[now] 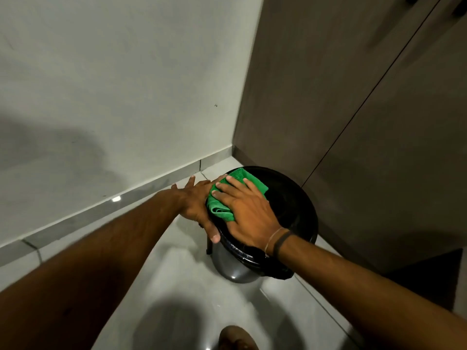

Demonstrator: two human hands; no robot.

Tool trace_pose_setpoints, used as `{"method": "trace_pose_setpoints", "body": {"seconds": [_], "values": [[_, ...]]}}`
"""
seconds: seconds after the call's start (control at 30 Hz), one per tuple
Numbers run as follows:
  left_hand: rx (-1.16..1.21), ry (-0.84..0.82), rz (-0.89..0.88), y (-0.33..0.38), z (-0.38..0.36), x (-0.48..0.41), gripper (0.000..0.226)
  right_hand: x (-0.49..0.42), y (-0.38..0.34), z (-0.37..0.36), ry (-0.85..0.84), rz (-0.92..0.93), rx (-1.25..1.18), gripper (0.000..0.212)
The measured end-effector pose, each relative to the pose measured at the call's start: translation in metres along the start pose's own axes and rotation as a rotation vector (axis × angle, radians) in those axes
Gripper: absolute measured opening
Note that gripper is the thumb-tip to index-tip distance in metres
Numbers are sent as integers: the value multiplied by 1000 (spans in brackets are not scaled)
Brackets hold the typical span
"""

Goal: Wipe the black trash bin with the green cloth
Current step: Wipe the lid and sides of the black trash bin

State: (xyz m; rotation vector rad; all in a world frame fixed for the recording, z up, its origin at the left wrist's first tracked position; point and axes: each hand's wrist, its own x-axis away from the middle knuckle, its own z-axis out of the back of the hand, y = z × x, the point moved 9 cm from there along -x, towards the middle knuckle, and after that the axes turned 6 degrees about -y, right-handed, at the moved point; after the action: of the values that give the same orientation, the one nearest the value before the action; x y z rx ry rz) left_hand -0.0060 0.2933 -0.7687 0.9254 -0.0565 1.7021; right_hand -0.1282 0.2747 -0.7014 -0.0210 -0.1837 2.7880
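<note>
A round black trash bin (293,203) with a black lid and a liner at its rim stands on the floor in the corner. A folded green cloth (222,205) lies on the left part of the lid. My right hand (249,210) lies flat on the cloth, fingers spread, pressing it onto the lid. My left hand (197,200) rests against the bin's left rim, thumb hooked on the edge, fingers pointing away towards the wall.
A white wall (113,84) with a grey skirting tile runs on the left. Dark brown cabinet doors (366,109) stand right behind the bin. The floor (192,281) is glossy grey tile. My foot (237,338) shows at the bottom edge.
</note>
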Motion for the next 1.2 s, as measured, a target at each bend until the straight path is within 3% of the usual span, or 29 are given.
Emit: {"method": "trace_pose_setpoints", "body": {"seconds": [0.4, 0.63, 1.0, 1.2], "values": [[-79, -4, 57, -4, 0, -2, 170, 64, -25, -19, -56, 282, 295, 61], [-71, -20, 58, -6, -4, -4, 169, 83, -27, -27, -89, 324, 406, 72], [-73, -48, 24, -3, -4, -3, 166, 127, -19, -20, -155, 406, 564, 59], [-65, -41, 13, -6, -4, -3, 162, 165, 16, -21, -213, 369, 598, 64]]}}
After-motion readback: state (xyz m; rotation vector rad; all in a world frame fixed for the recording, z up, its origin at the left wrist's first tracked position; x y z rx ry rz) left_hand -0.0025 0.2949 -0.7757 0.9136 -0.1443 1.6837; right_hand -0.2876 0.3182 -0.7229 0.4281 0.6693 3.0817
